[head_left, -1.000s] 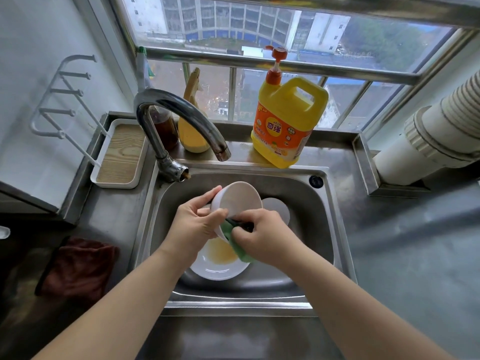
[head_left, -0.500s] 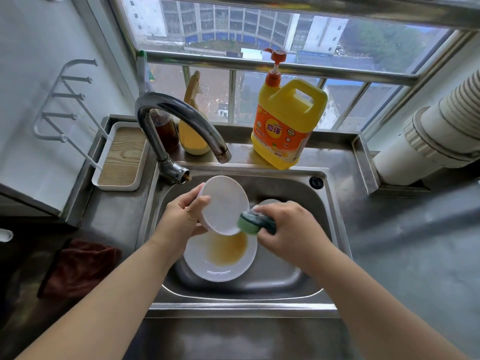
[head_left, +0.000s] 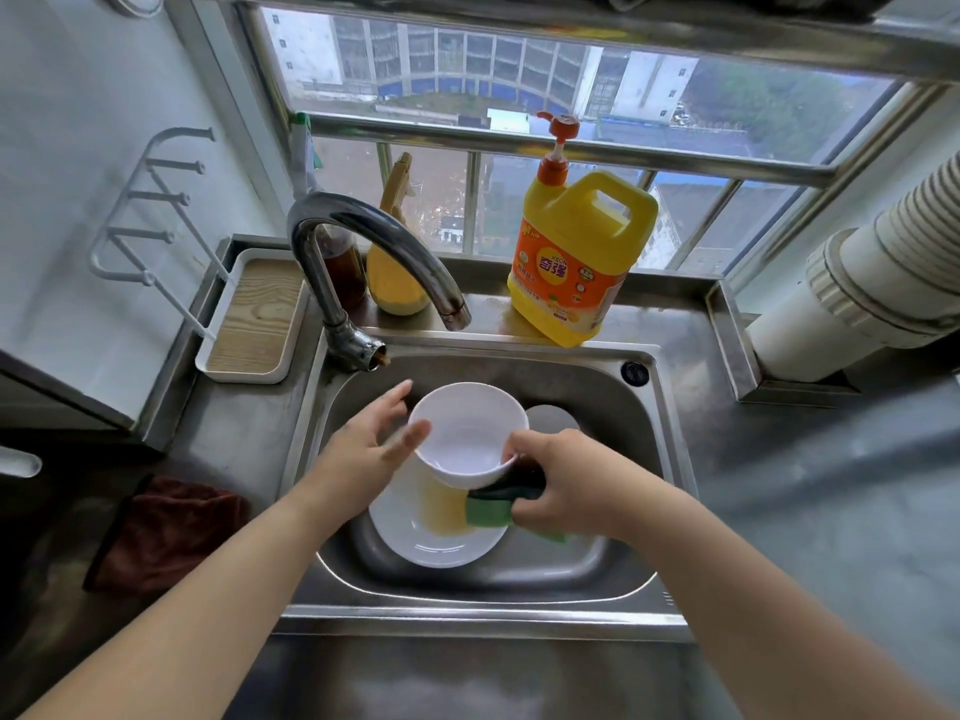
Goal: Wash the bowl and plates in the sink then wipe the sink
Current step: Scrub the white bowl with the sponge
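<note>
- Head view, item one: bowl (head_left: 470, 433), white, held upright over the sink (head_left: 587, 574), mouth up, inside looking clean of residue.
- Right hand (head_left: 563, 483): curled, thumb over the bowl's near rim, fingers also wrapped round a green sponge (head_left: 488, 509) with a dark scouring face. Both are carried in the one grip.
- Left hand (head_left: 371, 452): fingers spread and straight, blurred, just beside the bowl's left wall; holds nothing. Contact with the bowl cannot be told.
- Large plate (head_left: 441, 548): white, lying flat on the sink floor under the bowl, with a brownish-yellow smear across its centre.
- Second plate (head_left: 556, 415): white, only an edge showing behind the bowl, toward the back of the basin.
- Tap (head_left: 374, 241): spout ends above the back of the sink; no water seen running.
- Detergent jug (head_left: 582, 257): yellow with a pump top, standing on the steel surface (head_left: 779, 459) behind the basin.
- Dark red cloth (head_left: 166, 527): lying on the surface, left of the sink.
- Step in hand, judged: scrubbing the bowl, first of the dishes.
- Next move calls for: left hand taking firm hold of the bowl so the right can free the sponge, then a rinse; plates and sink wipe not yet done.
</note>
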`<state>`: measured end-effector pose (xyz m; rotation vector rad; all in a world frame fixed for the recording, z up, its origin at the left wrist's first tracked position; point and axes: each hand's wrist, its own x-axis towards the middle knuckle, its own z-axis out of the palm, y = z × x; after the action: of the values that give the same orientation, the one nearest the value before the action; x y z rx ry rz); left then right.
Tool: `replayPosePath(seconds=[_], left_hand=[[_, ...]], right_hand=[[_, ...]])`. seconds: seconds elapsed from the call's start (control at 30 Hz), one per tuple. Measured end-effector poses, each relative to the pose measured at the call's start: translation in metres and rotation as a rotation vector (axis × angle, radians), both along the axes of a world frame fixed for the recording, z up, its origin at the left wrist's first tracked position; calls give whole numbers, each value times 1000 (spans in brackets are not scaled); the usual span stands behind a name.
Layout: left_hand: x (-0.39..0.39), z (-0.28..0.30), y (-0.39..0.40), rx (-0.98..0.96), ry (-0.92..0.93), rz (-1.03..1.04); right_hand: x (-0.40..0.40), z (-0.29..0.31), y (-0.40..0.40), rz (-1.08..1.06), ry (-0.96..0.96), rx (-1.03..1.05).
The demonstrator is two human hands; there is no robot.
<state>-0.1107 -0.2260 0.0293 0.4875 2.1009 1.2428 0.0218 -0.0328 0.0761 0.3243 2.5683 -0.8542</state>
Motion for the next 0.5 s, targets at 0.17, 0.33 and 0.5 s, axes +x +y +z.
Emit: replayPosePath(seconds=[0.17,0.33,0.5], left_hand=[[6,11,9,42,587,-440],[11,14,20,100,545,-359],[17,20,25,254,19,-55]], right_hand=[[-6,6,5,-20,0,-19],[-7,10,7,-65,23,-126],[6,18,17,-251,168,-341]])
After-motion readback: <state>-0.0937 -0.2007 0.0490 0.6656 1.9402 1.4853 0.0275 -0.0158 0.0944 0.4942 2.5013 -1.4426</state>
